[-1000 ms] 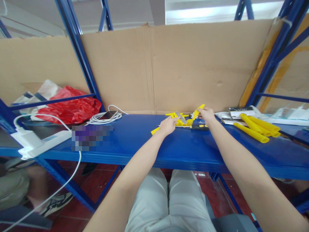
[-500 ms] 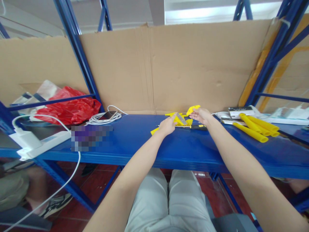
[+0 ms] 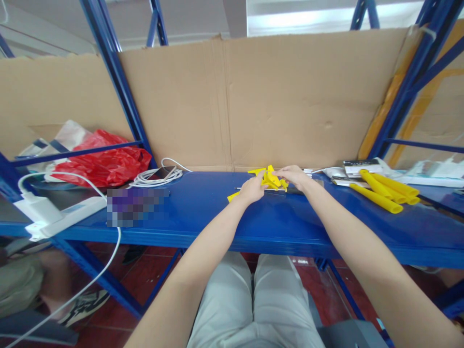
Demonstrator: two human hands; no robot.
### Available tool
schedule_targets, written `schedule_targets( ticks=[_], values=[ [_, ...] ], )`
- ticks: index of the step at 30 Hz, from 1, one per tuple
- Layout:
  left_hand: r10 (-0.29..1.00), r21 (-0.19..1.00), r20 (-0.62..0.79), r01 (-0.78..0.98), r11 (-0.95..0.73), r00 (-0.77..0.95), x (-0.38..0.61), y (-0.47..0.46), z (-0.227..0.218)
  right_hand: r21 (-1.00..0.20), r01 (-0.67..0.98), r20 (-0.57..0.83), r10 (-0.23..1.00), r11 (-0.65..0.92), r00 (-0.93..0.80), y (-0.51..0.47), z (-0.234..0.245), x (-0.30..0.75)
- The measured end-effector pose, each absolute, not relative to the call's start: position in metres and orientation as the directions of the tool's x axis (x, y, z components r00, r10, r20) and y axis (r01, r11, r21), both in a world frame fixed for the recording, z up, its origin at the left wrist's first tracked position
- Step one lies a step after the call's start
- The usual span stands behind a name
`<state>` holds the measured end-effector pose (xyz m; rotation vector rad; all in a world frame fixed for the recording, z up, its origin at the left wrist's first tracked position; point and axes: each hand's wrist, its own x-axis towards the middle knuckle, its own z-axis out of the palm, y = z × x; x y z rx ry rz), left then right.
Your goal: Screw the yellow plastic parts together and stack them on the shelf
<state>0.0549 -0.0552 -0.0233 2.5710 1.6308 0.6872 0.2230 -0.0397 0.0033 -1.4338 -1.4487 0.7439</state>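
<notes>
Both my hands meet over a small heap of yellow plastic pieces at the back of the blue shelf. My left hand is closed in a pinch on pieces at the heap's left side. My right hand rests its curled fingers on the heap's right side, gripping a yellow piece. A screwdriver with a black and yellow handle lies on the shelf under my hands, mostly covered by them. One yellow strip sticks out to the left of my left hand.
Several yellow tubes and a booklet lie to the right. A phone on a coiled white cable, a red plastic bag and a white power strip sit to the left. Cardboard backs the shelf. Another person's leg and shoe show below left.
My right hand came down and left with the yellow piece it held up, joining my left hand over the heap. My left hand stayed nearly in place.
</notes>
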Motion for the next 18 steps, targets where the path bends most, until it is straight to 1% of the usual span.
schedule_targets(
  ticks=[9, 18],
  values=[
    [0.858, 0.246, 0.344, 0.845, -0.475, 0.382, 0.0575, -0.0579, -0.0226, -0.862, 0.497, 0.199, 0.969, 0.104, 0.144, -0.0434, 0.0046, 0.2194],
    [0.81, 0.227, 0.39, 0.807, -0.546, 0.438, 0.0543, -0.0564, -0.0232, -0.85, 0.513, 0.227, 0.961, 0.117, 0.158, -0.0467, 0.0058, 0.2177]
  ],
)
